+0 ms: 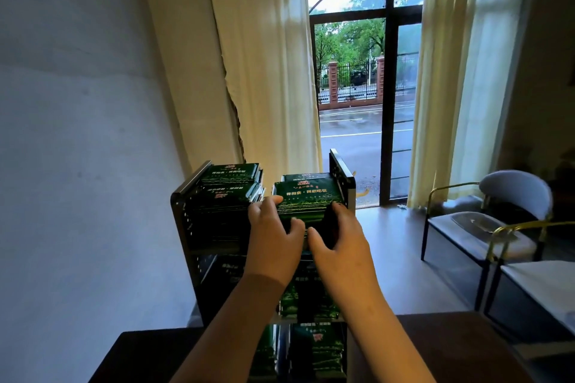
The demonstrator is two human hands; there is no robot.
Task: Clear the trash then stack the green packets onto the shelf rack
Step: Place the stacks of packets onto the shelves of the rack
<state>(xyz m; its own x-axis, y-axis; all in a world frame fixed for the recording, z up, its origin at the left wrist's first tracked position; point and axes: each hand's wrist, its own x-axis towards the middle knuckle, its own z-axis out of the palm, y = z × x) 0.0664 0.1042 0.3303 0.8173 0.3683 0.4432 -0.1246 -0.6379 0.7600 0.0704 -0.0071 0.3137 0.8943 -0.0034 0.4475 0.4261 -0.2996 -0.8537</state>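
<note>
A black shelf rack (180, 205) stands ahead of me against the white wall, with green packets on its tiers. On the top tier a pile of green packets (228, 183) fills the left side. Beside it, on the right side, is a second stack of green packets (306, 196). My left hand (273, 236) grips this stack's left front edge and my right hand (336, 236) grips its right front edge. More green packets (317, 348) fill the lower tiers, partly hidden behind my forearms.
A dark table edge (451, 348) lies at the bottom, right and left of the rack. Two padded chairs with gold arms (504, 221) stand at the right. Cream curtains (267, 71) frame a tall window behind the rack.
</note>
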